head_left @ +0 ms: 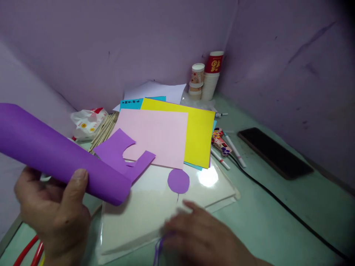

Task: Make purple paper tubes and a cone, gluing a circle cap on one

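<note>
My left hand [55, 214] is closed on a curled purple paper sheet [47, 151], thumb on top, holding it up at the lower left. A cut-out edge of that sheet [122, 153] hangs over a pink sheet [158, 135]. A purple paper circle [178, 181] lies on a stack of white paper in a clear sleeve [155, 207]. My right hand [205, 236] is blurred, low over the white stack, with a thin purple strip [158, 251] at its fingers; whether they pinch it I cannot see.
Yellow sheet [198, 133], blue and white sheets lie behind. Stacked paper cups [208, 75] stand in the corner. Marker pens [230, 149], a black phone [274, 153] and a black cable [291, 212] lie right. A plastic bag [87, 122] and wooden sticks [104, 129] sit left.
</note>
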A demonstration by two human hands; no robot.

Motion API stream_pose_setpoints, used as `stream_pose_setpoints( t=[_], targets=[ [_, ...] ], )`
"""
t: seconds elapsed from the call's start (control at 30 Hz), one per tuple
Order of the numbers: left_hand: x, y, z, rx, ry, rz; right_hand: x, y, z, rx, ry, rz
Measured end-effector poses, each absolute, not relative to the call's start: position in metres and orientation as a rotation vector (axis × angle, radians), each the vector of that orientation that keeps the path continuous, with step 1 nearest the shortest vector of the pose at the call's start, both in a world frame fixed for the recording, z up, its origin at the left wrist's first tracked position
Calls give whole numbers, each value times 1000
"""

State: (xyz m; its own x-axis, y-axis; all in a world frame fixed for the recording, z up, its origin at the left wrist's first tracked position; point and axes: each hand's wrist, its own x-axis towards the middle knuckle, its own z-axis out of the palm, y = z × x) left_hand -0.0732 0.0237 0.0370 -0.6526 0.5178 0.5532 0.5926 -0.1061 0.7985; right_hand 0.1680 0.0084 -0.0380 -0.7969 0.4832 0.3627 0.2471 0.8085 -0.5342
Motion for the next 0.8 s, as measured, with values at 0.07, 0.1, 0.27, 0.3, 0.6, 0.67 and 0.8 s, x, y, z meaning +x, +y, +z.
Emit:
stream_pose_setpoints(
  t=[0.07, 0.1, 0.27, 0.3, 0.6, 0.67, 0.8],
  targets=[
    [-71, 22, 37, -1323, -2008, -1968, 165, 9, -39, -675, -2506, 577],
    [-71, 21, 38, -1357, -1984, -1958, 162, 8, -40, -681, -2507, 594],
    [-66, 20, 37, -1399, -1960, -1890, 160, 5, -35, -507, -2471, 860],
    [-64, 20, 37, -1376, -1996, -1897, 165, 10, -29, -509, -2459, 856],
    [-51, 15, 40, -1169, -2305, -1984, 189, 83, -7, -887, -2465, 531],
    [-50, 16, 41, -1199, -2282, -1987, 182, 73, -12, -853, -2565, 567],
    [-51, 14, 40, -1211, -2289, -1886, 166, 48, -10, -633, -2678, 780]
  ],
)
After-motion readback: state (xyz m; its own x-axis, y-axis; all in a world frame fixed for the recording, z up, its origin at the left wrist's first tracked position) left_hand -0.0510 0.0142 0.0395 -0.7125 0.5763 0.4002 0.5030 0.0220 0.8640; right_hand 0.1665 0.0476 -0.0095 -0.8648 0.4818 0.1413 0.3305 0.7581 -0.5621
